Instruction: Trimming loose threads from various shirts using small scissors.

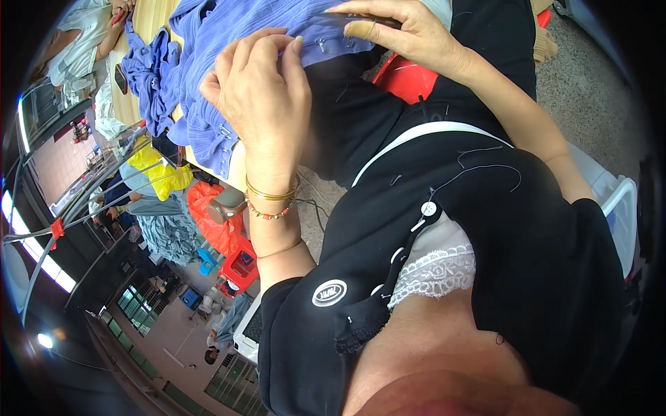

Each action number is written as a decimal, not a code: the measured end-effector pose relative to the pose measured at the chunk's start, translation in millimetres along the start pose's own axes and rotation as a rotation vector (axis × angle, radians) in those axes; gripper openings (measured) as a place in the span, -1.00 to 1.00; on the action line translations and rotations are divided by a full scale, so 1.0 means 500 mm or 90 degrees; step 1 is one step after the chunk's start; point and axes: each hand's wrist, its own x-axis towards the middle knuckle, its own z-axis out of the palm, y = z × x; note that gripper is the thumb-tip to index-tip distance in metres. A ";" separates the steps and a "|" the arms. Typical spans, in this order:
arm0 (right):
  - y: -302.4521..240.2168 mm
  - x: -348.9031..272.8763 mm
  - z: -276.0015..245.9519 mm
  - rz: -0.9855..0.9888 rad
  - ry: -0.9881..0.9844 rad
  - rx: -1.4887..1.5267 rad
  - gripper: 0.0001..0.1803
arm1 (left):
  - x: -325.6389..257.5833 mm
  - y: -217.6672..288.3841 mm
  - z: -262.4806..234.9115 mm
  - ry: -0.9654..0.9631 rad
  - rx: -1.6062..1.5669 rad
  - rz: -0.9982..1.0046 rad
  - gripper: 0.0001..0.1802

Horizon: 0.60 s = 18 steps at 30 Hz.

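Note:
A periwinkle-blue ribbed garment [277, 15] lies over the table's edge and across my lap. Small metal pins [321, 46] sit along its edge, with more near its lower left corner. My left hand [258, 93], with bracelets at the wrist, is over the garment. Its fingers are bent and its thumb and forefinger come together; whatever is between them is too small to make out. To the right, my right hand [416, 38] is at the garment's edge with fingers stretched and the thumb apart, a tan wrap around the thumb.
Another bunched blue garment [149, 76] rests on the wooden table [156, 14] at the left. A red plastic stool [241, 267] and an orange-red bag [208, 215] stand lower left. Something red [406, 76] shows by my legs. Another person's hand [123, 5] appears at the top left.

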 end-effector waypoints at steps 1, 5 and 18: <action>0.000 0.000 0.002 0.001 -0.010 0.003 -0.68 | 0.000 -0.002 -0.001 0.000 0.001 0.000 -0.92; -0.013 0.002 0.000 -0.024 -0.020 0.021 -0.66 | 0.003 -0.005 -0.007 0.010 -0.198 -0.093 -0.90; 0.011 0.003 0.002 -0.004 -0.040 0.001 -0.66 | -0.032 -0.054 -0.026 0.064 0.033 -0.123 -0.66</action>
